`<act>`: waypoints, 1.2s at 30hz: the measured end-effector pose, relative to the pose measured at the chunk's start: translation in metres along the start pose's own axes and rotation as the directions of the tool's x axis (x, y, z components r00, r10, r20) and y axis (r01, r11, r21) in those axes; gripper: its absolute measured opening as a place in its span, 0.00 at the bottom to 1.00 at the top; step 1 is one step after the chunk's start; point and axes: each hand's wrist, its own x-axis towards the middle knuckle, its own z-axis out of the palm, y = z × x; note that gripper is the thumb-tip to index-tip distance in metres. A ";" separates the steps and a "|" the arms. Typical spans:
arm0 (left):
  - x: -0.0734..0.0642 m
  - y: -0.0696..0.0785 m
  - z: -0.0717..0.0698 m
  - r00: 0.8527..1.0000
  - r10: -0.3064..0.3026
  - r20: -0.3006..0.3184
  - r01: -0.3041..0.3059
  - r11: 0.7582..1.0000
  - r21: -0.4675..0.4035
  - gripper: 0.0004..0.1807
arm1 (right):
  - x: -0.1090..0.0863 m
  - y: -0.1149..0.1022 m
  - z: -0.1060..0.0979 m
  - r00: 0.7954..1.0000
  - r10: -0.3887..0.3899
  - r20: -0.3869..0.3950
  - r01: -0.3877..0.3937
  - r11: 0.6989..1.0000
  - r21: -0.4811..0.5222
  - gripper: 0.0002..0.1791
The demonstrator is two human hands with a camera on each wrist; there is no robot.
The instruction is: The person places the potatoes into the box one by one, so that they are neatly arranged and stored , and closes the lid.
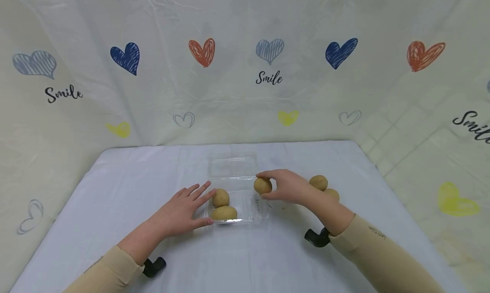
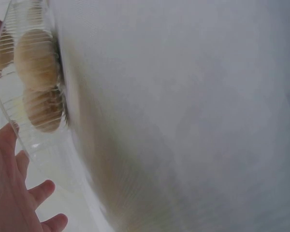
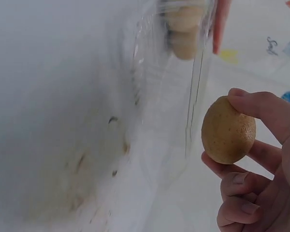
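Okay, right hand (image 1: 289,187) pinched a potato (image 1: 263,186) at the right edge of clear container (image 1: 243,204), which lay leftward; left hand (image 1: 183,213), fingers splayed, sat opposite.

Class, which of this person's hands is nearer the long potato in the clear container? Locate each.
Left. The left hand is at the left side of the container, close to the long potato; the right hand is farther, by the right side, pinching another potato.
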 end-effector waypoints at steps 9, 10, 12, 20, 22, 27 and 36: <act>0.001 0.001 -0.002 1.000 -0.009 0.011 0.009 1.000 -0.010 0.47 | 0.026 -0.024 0.016 0.997 -0.047 0.056 0.049 0.998 -0.036 0.32; 0.001 0.001 -0.002 1.000 -0.009 0.011 0.009 1.000 -0.010 0.47 | 0.028 -0.025 0.018 0.997 -0.052 0.061 0.055 0.998 -0.041 0.32; 0.001 0.001 -0.002 1.000 -0.009 0.011 0.010 1.000 -0.004 0.47 | 0.031 -0.028 0.021 0.995 -0.060 0.075 0.064 0.996 -0.056 0.32; 0.001 0.000 -0.002 1.000 -0.012 0.021 0.012 1.000 -0.004 0.47 | 0.043 -0.033 0.038 0.986 -0.082 0.146 0.106 0.981 -0.161 0.30; 0.002 0.000 -0.001 1.000 -0.013 0.024 0.013 1.000 -0.001 0.47 | 0.045 -0.034 0.042 0.985 -0.083 0.153 0.111 0.976 -0.186 0.29; 0.002 0.000 0.000 1.000 -0.012 0.028 0.012 1.000 0.008 0.48 | 0.050 -0.036 0.050 0.983 -0.083 0.165 0.120 0.965 -0.233 0.29; 0.001 0.001 -0.001 1.000 -0.015 0.026 0.015 1.000 0.003 0.48 | 0.053 -0.036 0.056 0.983 -0.074 0.171 0.118 0.957 -0.265 0.31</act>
